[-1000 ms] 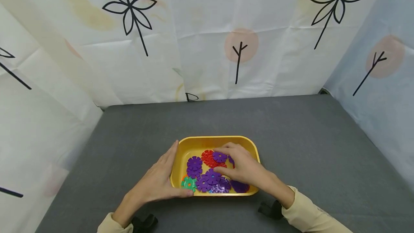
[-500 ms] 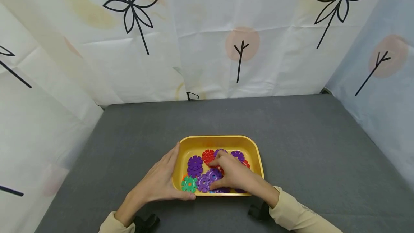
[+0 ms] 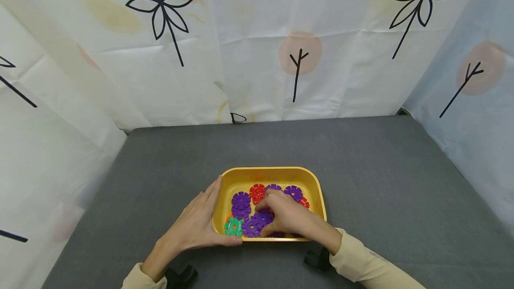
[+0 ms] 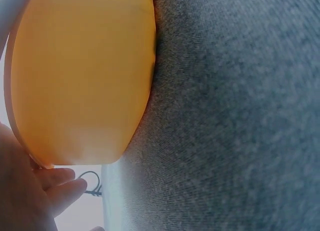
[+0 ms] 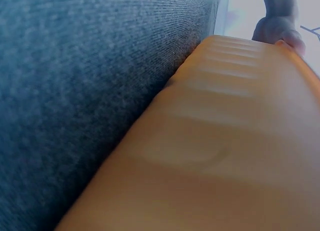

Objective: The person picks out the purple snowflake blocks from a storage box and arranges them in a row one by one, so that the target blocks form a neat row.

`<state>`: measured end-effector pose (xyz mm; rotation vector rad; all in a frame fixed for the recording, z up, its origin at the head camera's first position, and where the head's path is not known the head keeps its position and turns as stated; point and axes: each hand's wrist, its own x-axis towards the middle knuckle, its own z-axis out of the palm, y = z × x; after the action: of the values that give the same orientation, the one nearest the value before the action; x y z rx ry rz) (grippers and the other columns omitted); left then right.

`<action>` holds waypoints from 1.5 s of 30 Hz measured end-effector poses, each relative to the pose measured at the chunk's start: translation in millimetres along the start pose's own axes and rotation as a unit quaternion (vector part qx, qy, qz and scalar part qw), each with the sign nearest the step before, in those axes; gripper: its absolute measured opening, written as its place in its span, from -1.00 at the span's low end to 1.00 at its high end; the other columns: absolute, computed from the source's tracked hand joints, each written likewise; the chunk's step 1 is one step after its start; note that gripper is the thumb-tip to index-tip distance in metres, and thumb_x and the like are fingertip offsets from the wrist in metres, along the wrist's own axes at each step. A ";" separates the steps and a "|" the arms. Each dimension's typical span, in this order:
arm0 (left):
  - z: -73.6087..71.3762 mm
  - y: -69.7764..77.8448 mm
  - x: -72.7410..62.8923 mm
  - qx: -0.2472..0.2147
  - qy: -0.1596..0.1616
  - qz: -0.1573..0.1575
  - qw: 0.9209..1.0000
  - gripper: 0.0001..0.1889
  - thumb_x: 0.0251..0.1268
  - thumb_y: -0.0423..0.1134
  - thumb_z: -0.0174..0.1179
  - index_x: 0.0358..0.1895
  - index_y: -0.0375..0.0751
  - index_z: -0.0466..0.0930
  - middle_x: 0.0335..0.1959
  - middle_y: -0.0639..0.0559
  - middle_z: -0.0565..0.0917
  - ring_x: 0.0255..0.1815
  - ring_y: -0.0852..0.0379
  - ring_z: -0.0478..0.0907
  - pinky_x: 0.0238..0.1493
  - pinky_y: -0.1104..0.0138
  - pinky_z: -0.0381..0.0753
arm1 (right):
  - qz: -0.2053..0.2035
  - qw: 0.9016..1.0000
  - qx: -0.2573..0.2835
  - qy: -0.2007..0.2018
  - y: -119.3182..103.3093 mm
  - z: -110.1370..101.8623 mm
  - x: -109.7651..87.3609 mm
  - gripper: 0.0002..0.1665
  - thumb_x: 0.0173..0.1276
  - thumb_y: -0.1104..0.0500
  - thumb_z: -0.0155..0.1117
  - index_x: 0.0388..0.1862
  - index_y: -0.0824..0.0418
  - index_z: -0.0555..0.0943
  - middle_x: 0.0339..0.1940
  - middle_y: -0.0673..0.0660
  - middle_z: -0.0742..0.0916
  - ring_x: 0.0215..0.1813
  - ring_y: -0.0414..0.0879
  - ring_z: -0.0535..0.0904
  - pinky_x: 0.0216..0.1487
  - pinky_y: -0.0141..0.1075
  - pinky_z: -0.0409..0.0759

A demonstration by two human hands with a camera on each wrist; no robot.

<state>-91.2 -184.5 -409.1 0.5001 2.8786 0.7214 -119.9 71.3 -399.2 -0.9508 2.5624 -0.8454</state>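
A yellow plastic tray (image 3: 265,174) holds flower-shaped plastic discs, mostly purple (image 3: 241,204), some red (image 3: 257,193), and one green disc (image 3: 234,226) at the front left. My left hand (image 3: 196,224) rests against the tray's left side, its fingers extended along the wall and the thumb lying along the front rim. Inside the tray, my right hand (image 3: 289,213) reaches down with bent fingers. Its thumb and index finger stand apart around some purple discs (image 3: 261,220); whether it pinches any is hidden. Both wrist views mostly show the tray's outer wall (image 4: 82,81).
The tray stands near the front of a table covered in grey cloth (image 3: 180,159). White printed curtains (image 3: 249,57) hang behind and at the left, and a bluish one (image 3: 474,124) at the right. Dark straps (image 3: 319,260) are at the wrists.
My right hand has moved left and toward me within the tray, its fingers bending more. Purple and red discs at the right have come into view. The left hand stays on the tray.
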 end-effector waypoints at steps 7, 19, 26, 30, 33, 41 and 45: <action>-1.7 -3.6 -0.9 0.004 0.007 0.005 1.000 0.48 -0.24 0.57 0.39 0.69 -0.11 -0.19 0.68 -0.13 0.10 0.59 -0.22 0.27 0.52 -0.28 0.20 | 0.005 1.000 -0.003 -0.013 -1.9 0.9 3.5 -0.43 -0.04 0.00 0.73 -0.05 0.20 0.80 -0.24 0.01 0.67 -0.23 -0.27 0.38 -0.16 -0.43 0.43; -12.6 -17.8 -6.6 0.006 0.006 -0.011 1.000 0.47 -0.23 0.54 0.41 0.70 -0.09 -0.23 0.66 -0.18 0.14 0.53 -0.32 0.33 0.43 -0.30 0.32 | 0.021 0.999 -0.005 0.031 -10.5 -13.2 5.4 -0.43 0.09 -0.03 0.65 0.07 0.15 0.75 -0.16 0.01 0.67 -0.16 -0.17 0.45 -0.12 -0.36 0.45; -15.4 -20.1 -7.2 0.009 0.004 -0.015 1.000 0.48 -0.23 0.55 0.40 0.70 -0.07 -0.24 0.65 -0.18 0.15 0.47 -0.34 0.38 0.31 -0.28 0.47 | 0.002 0.996 -0.017 0.082 -9.2 -38.9 3.0 -0.47 0.11 0.02 0.64 0.05 0.17 0.75 -0.18 0.05 0.67 -0.19 -0.14 0.50 -0.19 -0.42 0.46; -16.0 -21.5 -7.9 0.012 0.008 -0.014 1.000 0.48 -0.24 0.56 0.39 0.69 -0.10 -0.21 0.65 -0.19 0.15 0.47 -0.34 0.39 0.31 -0.27 0.47 | 0.028 0.995 -0.015 0.093 -5.8 -56.9 2.8 -0.49 0.14 0.04 0.63 0.08 0.15 0.75 -0.14 0.08 0.66 -0.14 -0.09 0.53 -0.16 -0.35 0.54; -16.5 -23.4 -8.6 0.017 0.013 -0.013 1.000 0.49 -0.25 0.57 0.39 0.69 -0.12 -0.21 0.65 -0.19 0.15 0.48 -0.34 0.39 0.34 -0.28 0.44 | 0.044 0.993 -0.018 0.105 -0.6 -69.8 5.6 -0.47 0.16 0.06 0.62 0.11 0.15 0.74 -0.11 0.12 0.65 -0.11 -0.06 0.54 -0.12 -0.30 0.63; -15.7 -27.7 -8.6 0.012 0.014 -0.010 1.000 0.49 -0.25 0.57 0.40 0.70 -0.07 -0.23 0.66 -0.15 0.14 0.45 -0.28 0.42 0.23 -0.18 0.59 | 0.027 0.989 -0.034 0.141 18.2 -94.8 27.7 -0.48 0.21 0.13 0.58 0.14 0.24 0.72 -0.05 0.25 0.65 -0.13 0.03 0.57 -0.15 -0.24 0.68; -17.1 -28.7 -9.7 0.013 0.010 -0.014 1.000 0.49 -0.26 0.56 0.40 0.70 -0.06 -0.24 0.66 -0.16 0.14 0.43 -0.27 0.43 0.19 -0.17 0.61 | 0.036 0.988 -0.044 0.143 25.1 -101.3 41.5 -0.45 0.20 0.12 0.59 0.16 0.25 0.70 -0.03 0.26 0.65 -0.10 0.04 0.57 -0.13 -0.21 0.68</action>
<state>-93.8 -219.1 -407.3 0.4584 2.9106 0.6881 -208.0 102.2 -336.8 -0.8036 2.8800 -0.9146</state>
